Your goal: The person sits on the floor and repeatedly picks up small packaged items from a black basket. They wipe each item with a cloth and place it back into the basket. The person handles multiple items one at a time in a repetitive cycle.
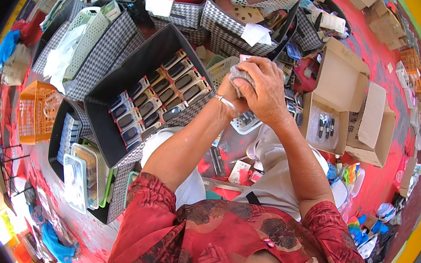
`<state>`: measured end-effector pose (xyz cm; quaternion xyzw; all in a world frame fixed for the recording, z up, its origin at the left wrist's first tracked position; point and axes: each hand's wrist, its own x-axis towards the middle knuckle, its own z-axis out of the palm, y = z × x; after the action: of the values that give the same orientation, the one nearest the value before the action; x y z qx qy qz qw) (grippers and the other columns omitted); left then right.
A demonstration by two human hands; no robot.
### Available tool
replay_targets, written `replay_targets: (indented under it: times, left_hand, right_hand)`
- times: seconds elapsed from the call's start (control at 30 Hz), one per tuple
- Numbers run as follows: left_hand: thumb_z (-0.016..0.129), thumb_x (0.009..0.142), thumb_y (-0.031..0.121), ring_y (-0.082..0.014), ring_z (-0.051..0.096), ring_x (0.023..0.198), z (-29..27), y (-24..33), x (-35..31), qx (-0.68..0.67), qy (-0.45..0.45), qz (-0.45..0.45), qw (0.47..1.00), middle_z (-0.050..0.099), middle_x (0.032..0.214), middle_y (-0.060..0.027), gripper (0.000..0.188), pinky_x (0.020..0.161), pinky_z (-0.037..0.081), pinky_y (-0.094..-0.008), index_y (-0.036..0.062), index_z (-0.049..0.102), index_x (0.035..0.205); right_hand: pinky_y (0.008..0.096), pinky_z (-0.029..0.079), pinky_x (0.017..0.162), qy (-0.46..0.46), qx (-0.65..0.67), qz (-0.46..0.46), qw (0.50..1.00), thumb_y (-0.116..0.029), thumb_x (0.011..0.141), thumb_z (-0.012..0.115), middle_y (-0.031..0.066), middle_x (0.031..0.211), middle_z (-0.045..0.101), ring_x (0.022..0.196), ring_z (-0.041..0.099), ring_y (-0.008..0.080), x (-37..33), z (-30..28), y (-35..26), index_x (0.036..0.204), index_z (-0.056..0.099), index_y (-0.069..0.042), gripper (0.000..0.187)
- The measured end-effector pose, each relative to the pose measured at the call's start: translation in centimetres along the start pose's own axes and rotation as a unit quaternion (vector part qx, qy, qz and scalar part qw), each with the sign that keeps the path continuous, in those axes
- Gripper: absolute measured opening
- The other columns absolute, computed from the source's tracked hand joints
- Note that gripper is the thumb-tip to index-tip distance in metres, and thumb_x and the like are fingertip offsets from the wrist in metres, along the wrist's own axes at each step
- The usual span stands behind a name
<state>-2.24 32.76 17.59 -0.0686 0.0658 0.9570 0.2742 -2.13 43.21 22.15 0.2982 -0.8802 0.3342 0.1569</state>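
Note:
In the middle, my two hands are pressed together around a grey, crumpled, cloth-like wad (242, 78). My left hand (228, 90), with a pale bangle at its wrist, lies partly behind the wad and the right hand. Over the wad curl the fingers of my right hand (264, 82), its thumb resting along it. What else may be between the palms is hidden. Left of the hands stands an open black-lined box (102, 125) with rows of carded packs (168, 95) holding dark oval items. Beneath the hands is a light plastic basket (247, 125).
An open cardboard box (344, 70) on the right holds bubble wrap and several dark slim items (326, 126). Houndstooth fabric bins (105, 45) full of goods line the far side. An orange crate (35, 119) sits at left. Small goods lie on the red floor between my legs.

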Motion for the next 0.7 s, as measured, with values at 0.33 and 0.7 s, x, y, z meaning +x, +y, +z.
replay_targets:
  times: [0.33,0.7]
  left_hand:
    - [0.027,0.095,0.039,-0.0271,0.054,0.105,1.9,-0.6,-1.3,0.162,0.066,-0.076,0.982,0.051,0.120,-0.0116,0.044,0.081,0.048,-0.0440,0.0092,0.040,0.125]
    - [0.026,0.096,0.040,-0.0252,0.056,0.099,0.6,1.3,-0.4,0.102,0.169,0.067,0.978,0.053,0.116,-0.0142,0.046,0.090,0.044,-0.0425,0.0045,0.044,0.118]
  right_hand:
    - [0.0400,0.045,0.068,0.178,-0.018,0.245,0.953,-0.019,0.084,0.054,0.0177,0.082,0.060,0.075,0.058,0.0345,1.6,-2.5,4.4,0.091,0.059,0.001,0.021]
    - [0.0374,0.044,0.072,-0.060,0.122,0.008,0.991,-0.013,0.073,0.062,0.0101,0.084,0.056,0.082,0.054,0.0304,-1.1,-0.8,0.9,0.083,0.060,-0.003,0.014]
